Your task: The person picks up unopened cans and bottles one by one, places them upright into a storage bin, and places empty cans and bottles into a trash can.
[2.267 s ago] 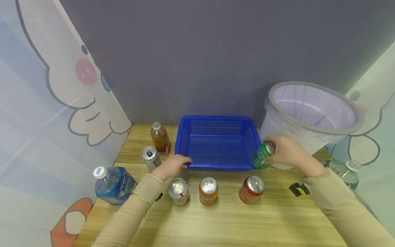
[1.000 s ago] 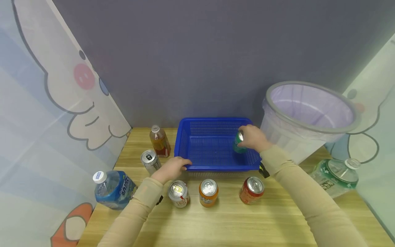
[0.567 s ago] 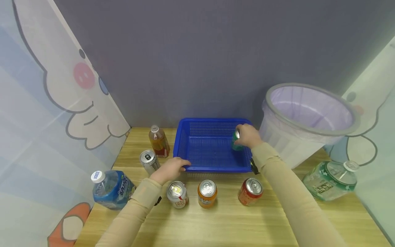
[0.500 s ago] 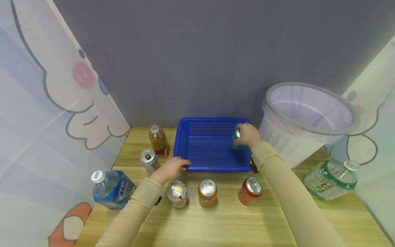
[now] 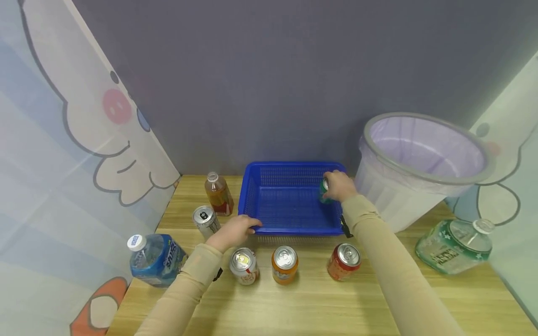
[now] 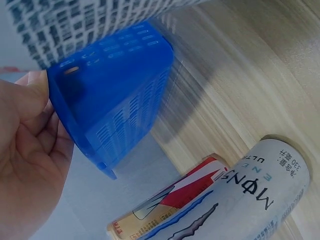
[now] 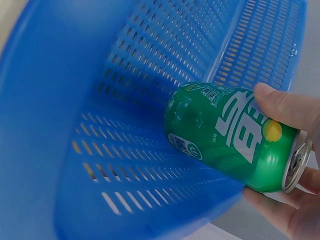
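My right hand [image 5: 340, 185] grips a green soda can [image 7: 225, 135] near its top, inside the right end of the blue plastic basket [image 5: 290, 230]. In the right wrist view the thumb and fingers lie on opposite sides of the can, and its base is down by the basket floor. My left hand [image 5: 235, 231] pinches the basket's front left rim; the left wrist view shows the thumb over the rim [image 6: 60, 110] and curled fingers beneath. A grey-white energy drink can [image 5: 206, 221] stands just left of that hand, with a tea bottle [image 5: 220, 195] behind it.
Along the front stand a white can [image 5: 244, 266], an orange can [image 5: 284, 264] and a red can [image 5: 343, 261]. A blue-labelled bottle [image 5: 157, 260] is at left, a green-labelled bottle [image 5: 454, 246] at right. A lined bin [image 5: 391, 196] rises beside the basket's right end.
My right hand has carried the green soda can from outside the basket's right front corner leftward into the basket. Over the last half second it barely moves. The left hand stays on the rim.
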{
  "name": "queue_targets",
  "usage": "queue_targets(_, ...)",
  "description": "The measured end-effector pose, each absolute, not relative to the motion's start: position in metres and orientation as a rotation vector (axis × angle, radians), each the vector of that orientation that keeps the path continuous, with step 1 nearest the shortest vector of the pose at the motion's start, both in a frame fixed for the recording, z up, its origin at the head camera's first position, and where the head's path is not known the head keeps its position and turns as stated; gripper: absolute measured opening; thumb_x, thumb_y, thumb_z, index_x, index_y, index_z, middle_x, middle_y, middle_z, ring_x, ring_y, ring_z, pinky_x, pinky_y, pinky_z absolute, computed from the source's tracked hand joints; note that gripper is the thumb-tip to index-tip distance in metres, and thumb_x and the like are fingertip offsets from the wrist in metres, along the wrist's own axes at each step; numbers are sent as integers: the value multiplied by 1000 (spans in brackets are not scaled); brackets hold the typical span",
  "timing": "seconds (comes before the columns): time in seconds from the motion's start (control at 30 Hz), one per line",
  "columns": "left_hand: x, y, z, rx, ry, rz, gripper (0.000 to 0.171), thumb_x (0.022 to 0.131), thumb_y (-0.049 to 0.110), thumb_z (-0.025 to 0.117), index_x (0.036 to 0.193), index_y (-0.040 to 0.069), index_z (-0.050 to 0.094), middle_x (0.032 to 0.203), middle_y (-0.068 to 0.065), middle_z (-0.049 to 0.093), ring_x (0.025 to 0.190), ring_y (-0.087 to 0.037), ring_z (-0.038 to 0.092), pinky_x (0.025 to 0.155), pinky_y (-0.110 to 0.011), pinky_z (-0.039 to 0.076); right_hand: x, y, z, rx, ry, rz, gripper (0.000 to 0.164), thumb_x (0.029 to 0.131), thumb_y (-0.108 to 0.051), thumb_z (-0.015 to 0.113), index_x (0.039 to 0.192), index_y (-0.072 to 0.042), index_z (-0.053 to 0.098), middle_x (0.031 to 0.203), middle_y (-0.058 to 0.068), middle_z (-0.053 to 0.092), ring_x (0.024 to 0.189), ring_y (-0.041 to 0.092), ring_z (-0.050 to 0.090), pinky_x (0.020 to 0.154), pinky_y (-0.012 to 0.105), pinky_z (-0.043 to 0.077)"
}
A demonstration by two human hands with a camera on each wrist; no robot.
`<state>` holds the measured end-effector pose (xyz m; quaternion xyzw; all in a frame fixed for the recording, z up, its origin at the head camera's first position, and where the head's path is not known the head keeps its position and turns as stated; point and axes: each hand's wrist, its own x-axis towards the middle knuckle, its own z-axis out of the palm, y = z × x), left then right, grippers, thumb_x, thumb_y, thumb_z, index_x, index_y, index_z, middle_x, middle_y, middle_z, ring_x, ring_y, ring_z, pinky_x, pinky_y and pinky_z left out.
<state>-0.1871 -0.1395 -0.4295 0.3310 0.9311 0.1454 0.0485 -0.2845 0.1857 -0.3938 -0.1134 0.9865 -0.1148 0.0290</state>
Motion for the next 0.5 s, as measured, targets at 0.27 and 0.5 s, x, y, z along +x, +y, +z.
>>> queue_targets(0.27,-187,-137,-430,976,2846,451,24,87,6,63,111,8,67,107,-10,69,100,-28,64,90,-41,52,-288,185,-398,-383,3046,-364,70,64,-13,86,124,4,55,111,25,61,105,40,57,94,51,47)
queue_targets(0.5,-186,-138,-430,945,2846,464,24,88,6,63,112,7,67,108,-10,69,100,-28,64,90,-41,52,-293,182,-404,-430,3049,-367,70,62,-10,86,123,5,55,112,24,62,105,39,58,95,50,47)
